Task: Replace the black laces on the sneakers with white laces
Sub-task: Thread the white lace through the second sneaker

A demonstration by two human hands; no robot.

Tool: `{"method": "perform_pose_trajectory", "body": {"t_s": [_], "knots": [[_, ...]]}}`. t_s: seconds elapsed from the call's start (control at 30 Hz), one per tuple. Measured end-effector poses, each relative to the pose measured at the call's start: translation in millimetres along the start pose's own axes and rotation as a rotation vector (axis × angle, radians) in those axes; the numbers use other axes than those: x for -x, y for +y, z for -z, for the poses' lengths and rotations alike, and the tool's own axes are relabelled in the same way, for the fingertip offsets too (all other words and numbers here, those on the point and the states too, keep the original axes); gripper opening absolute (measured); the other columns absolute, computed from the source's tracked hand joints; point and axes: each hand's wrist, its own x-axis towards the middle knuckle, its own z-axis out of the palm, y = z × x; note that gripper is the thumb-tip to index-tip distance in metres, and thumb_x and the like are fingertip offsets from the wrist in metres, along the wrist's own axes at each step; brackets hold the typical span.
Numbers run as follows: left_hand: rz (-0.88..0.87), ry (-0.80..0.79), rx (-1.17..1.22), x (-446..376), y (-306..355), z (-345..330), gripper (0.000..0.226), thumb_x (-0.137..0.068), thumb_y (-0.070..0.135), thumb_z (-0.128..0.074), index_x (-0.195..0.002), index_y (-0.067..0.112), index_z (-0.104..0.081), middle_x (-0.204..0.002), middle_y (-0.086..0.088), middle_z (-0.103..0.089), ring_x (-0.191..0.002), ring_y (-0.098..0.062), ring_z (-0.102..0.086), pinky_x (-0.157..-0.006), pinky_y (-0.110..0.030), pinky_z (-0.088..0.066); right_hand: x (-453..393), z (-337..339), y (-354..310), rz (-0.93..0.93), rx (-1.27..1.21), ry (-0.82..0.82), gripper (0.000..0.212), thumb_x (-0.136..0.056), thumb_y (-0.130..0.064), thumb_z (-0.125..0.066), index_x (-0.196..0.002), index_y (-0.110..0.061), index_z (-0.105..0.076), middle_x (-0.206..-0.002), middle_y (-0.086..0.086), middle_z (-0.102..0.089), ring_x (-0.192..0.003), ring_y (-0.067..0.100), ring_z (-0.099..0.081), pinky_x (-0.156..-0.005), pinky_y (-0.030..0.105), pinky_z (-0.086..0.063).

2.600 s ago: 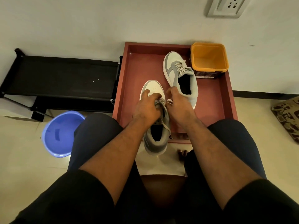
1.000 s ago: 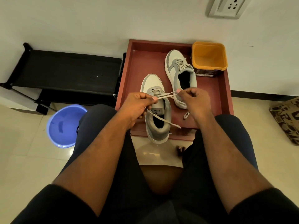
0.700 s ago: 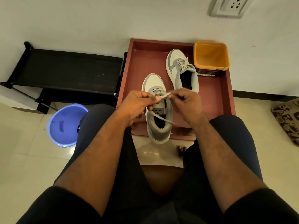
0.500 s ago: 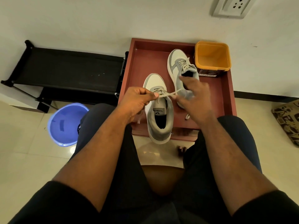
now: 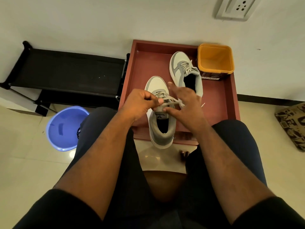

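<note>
The hands [image 5: 166,103] hide the near sneaker's [image 5: 160,128] lace eyelets. The wall socket [image 5: 235,8] is cut off by the top edge.

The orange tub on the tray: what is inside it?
The orange tub looks empty: only its bare orange walls and floor show. Its near wall hides the near strip of the floor from this view.

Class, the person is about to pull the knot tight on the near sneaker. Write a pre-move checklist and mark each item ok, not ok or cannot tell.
1. Left hand pinches the lace: ok.
2. Right hand grips the other end: not ok; its fingers are spread.
3. Near sneaker rests steady on the red tray: cannot tell; its heel overhangs the tray's edge.
4. Far sneaker already laced: ok.
5. Lace free of snags: cannot tell.
</note>
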Motion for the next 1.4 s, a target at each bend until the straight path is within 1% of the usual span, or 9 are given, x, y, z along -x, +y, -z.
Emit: {"method": "perform_pose_trajectory", "body": {"t_s": [0.13, 0.27, 0.37, 0.5, 0.6, 0.77, 0.9, 1.1, 1.4], "knots": [[-0.054, 0.016, -0.004, 0.9, -2.4, -5.1, 0.024, -0.084, 0.013, -0.073, -0.085, -0.011, -0.069, -0.059, -0.005, -0.060, -0.040, 0.004, -0.050, -0.047, -0.004, -0.039, 2.4, -11.7, -13.2, -0.003, -0.411, -0.048, 0.027, -0.083, -0.012, -0.074, -0.109, -0.017, -0.073, -0.101, -0.007, -0.072, -0.095, 0.007, -0.067, -0.089, 0.037, -0.055], [-0.043, 0.190, -0.047, -12.0, -15.9, 1.1, 0.041, -0.082, 0.034, -0.075, -0.066, -0.002, -0.062, -0.053, 0.001, -0.058, -0.041, 0.001, -0.047, -0.049, -0.011, -0.042, -2.4, -9.7, -7.4, -0.082, -0.459, 0.064, 0.013, -0.084, -0.006, -0.071, -0.094, -0.014, -0.075, -0.084, -0.010, -0.070, -0.078, 0.002, -0.065, -0.074, 0.021, -0.053], [-0.019, 0.375, -0.075, -28.0, -28.8, 2.3, 0.049, -0.087, 0.044, -0.068, -0.078, -0.004, -0.064, -0.057, -0.002, -0.062, -0.050, -0.008, -0.053, -0.056, -0.031, -0.055, -11.0, -6.7, -4.9, -0.223, -0.467, 0.194, 0.012, -0.089, -0.010, -0.066, -0.097, -0.015, -0.074, -0.095, -0.003, -0.069, -0.085, 0.003, -0.064, -0.077, 0.016, -0.050], [0.065, 0.176, -0.290, -43.1, -33.8, -14.2, 0.034, -0.086, 0.040, -0.069, -0.108, 0.014, -0.070, -0.100, 0.001, -0.070, -0.087, -0.011, -0.064, -0.080, -0.032, -0.056, -24.7, -6.2, -5.0, -0.233, -0.334, 0.176, 0.004, -0.086, -0.022, -0.072, -0.084, -0.018, -0.074, -0.083, -0.009, -0.063, -0.074, 0.000, -0.058, -0.066, 0.008, -0.044], [0.079, 0.131, -0.397, -48.6, -37.2, -25.4, 0.038, -0.085, 0.030, -0.070, -0.119, 0.014, -0.066, -0.109, -0.002, -0.069, -0.091, -0.013, -0.064, -0.075, -0.029, -0.054, -29.7, -14.7, -3.5, -0.268, -0.376, 0.168, 0.005, -0.088, -0.020, -0.068, -0.085, -0.017, -0.068, -0.078, -0.011, -0.064, -0.070, 0.000, -0.058, -0.063, 0.014, -0.045], [0.176, 0.110, -0.188, -51.5, -33.2, -19.8, 0.016, -0.087, 0.009, -0.064, -0.098, 0.005, -0.074, -0.079, -0.013, -0.070, -0.072, -0.028, -0.068, -0.075, -0.043, -0.059, -34.3, -22.3, -2.0, -0.224, -0.439, 0.116, 0.010, -0.085, -0.012, -0.071, -0.093, -0.018, -0.071, -0.088, -0.006, -0.071, -0.084, 0.006, -0.067, -0.074, 0.018, -0.053], [0.288, 0.085, 0.022, -45.6, -27.9, -22.4, 0.008, -0.086, -0.003, -0.064, -0.089, 0.001, -0.071, -0.066, -0.006, -0.062, -0.058, -0.013, -0.056, -0.056, -0.024, -0.053, -38.5, -27.9, 3.1, -0.218, -0.230, 0.036, 0.013, -0.084, -0.013, -0.070, -0.097, -0.014, -0.075, -0.091, -0.005, -0.071, -0.085, 0.006, -0.065, -0.079, 0.021, -0.053], [0.365, 0.112, 0.117, -52.0, -33.5, -21.5, 0.031, -0.075, -0.020, -0.051, -0.084, 0.002, -0.071, -0.075, -0.011, -0.065, -0.073, -0.021, -0.060, -0.073, -0.034, -0.056, -35.5, -40.2, 12.4, -0.264, -0.084, -0.038, 0.015, -0.087, -0.013, -0.064, -0.097, -0.015, -0.074, -0.097, 0.001, -0.073, -0.090, 0.018, -0.066, -0.086, 0.038, -0.054], [0.415, 0.123, 0.201, -52.9, -33.9, -20.6, 0.031, -0.076, -0.021, -0.052, -0.085, 0.003, -0.070, -0.082, -0.016, -0.068, -0.081, -0.027, -0.066, -0.077, -0.038, -0.059, -29.4, -52.5, 3.2, -0.216, 0.207, 0.003, 0.016, -0.093, -0.016, -0.049, -0.101, -0.016, -0.062, -0.095, 0.004, -0.066, -0.084, 0.024, -0.058, -0.067, 0.032, -0.044]]}}
